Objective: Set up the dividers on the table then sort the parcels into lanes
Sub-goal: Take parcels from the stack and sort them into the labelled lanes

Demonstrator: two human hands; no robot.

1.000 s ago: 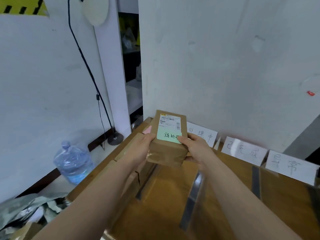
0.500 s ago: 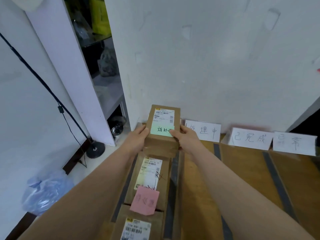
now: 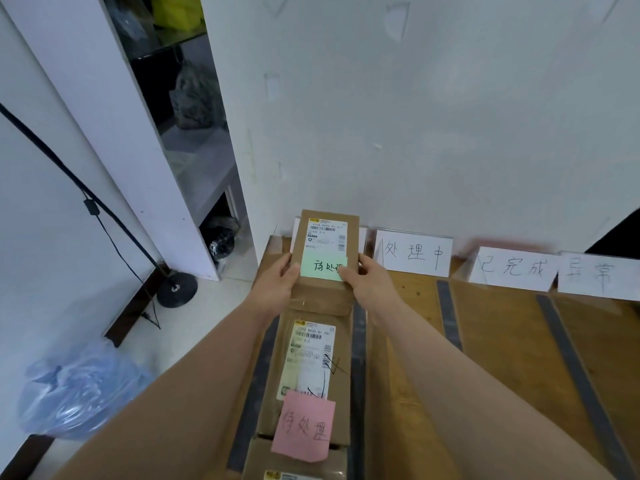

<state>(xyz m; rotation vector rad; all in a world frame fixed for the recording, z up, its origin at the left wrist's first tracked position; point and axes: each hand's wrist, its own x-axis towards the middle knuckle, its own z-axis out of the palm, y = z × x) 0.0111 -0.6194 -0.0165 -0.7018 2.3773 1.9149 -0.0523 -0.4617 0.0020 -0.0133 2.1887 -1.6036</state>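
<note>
Here both hands, left hand (image 3: 277,289) and right hand (image 3: 370,289), fingers curled, grip a parcel (image 3: 325,261) at the far end of the left lane (image 3: 304,341).

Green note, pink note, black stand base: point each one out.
green note (image 3: 322,268): head view, centre, on the handwriting.
pink note (image 3: 304,427): head view, centre of the paper.
black stand base (image 3: 177,289): head view, top of the round foot.

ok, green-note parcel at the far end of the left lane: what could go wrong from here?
1. The held parcel hides most of the lane card behind it; pushed forward, it may knock the card over.
2. The right grip has its thumb on the green note; sliding off could peel it.
3. The parcel's near end sits close to the pink-note parcel; it may land on that edge, tilted.
</note>
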